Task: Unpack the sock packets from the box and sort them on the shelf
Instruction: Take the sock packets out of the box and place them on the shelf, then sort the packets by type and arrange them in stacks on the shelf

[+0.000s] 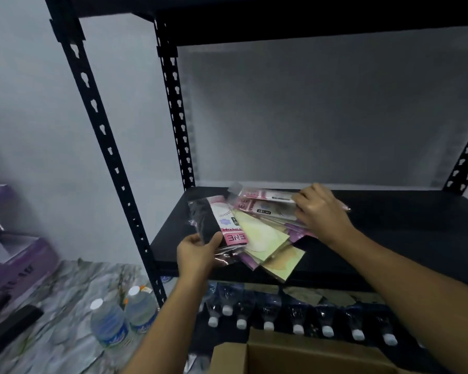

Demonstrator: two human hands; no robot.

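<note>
On the black shelf [389, 238], toward 12 o'clock from the open cardboard box [295, 357], a fanned heap of sock packets [265, 233] is spread flat, likely so labels can be read for sorting. One black-and-pink packet [219, 225] at 9 o'clock of the heap is pinched between thumb and fingers of the left hand [197, 252], apparently to be pulled apart. The heap's 3 o'clock side is pressed by the right hand [319, 209], fingers curled over the packets, probably to steady them.
</note>
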